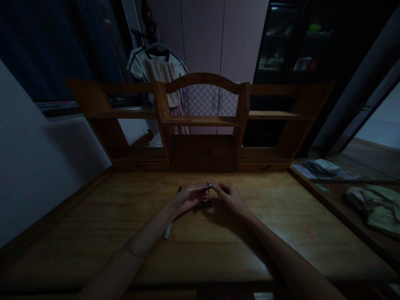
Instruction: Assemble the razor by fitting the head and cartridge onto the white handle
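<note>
Over the middle of the wooden desk, my left hand is closed on a small shiny metal piece, held at the fingertips. Its exact kind is too small and dim to make out. My right hand has its fingers closed at the right end of the same piece. Just below the hands lies a small dark object on the desktop. A slim tool with a pale handle and a dark head lies slantwise, partly hidden behind my left wrist.
A wooden shelf unit with drawers rises along the desk's far edge. On the left is a white wall. Beyond the raised right edge are a crumpled pale cloth and a white packet. Clothes hang behind the shelves.
</note>
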Motion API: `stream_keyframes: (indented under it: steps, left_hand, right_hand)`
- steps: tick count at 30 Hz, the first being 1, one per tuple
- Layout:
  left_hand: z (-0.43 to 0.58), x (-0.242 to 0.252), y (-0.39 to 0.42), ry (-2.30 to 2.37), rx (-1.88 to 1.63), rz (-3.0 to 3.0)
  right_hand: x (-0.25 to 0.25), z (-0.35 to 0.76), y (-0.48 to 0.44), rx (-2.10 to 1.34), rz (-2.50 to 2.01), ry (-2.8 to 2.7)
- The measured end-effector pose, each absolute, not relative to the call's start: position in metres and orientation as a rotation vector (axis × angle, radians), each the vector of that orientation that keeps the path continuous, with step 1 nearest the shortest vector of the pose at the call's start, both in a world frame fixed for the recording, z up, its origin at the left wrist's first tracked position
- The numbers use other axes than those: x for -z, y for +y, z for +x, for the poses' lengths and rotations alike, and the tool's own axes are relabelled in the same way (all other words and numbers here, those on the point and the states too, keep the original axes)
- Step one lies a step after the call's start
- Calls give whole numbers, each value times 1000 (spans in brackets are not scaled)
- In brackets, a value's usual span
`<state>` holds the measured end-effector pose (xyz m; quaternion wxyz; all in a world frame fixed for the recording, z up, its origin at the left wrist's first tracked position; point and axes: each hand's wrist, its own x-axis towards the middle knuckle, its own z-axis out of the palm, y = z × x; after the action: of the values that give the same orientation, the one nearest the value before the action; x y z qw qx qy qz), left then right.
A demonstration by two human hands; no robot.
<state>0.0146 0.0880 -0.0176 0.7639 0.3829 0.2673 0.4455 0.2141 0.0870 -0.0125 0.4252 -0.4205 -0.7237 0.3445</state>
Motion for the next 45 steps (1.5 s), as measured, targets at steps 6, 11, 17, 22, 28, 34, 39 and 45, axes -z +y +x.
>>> stream_keyframes:
  steps: [6,11,17,22,28,34,39,45]
  left_hand:
    - [16,14,84,601,-995,816]
    - [16,16,81,596,-981,881]
    - [16,18,86,650,-1020,906]
    - [17,20,93,682,-1103,948]
    - [20,17,90,689,-1122,990]
    - [22,10,84,551,-1142,985]
    - [17,9,85,552,-1066,996]
    - [11,13,88,558,-1067,1063]
  right_hand:
    - [7,213,85,-915,-1049,-1791]
    - [6,214,84,-988,-984,-1739]
    - [10,214,88,-1055,-974,-1679]
    - [11,214,88,-989,-985,-1673]
    - [8,213,85,-896,-987,-1769]
    - [10,213,86,-846,-1019,-1790]
    - [8,214,85,-872,-1011,-1806]
    - [8,212,83,-927,-1001,-1786]
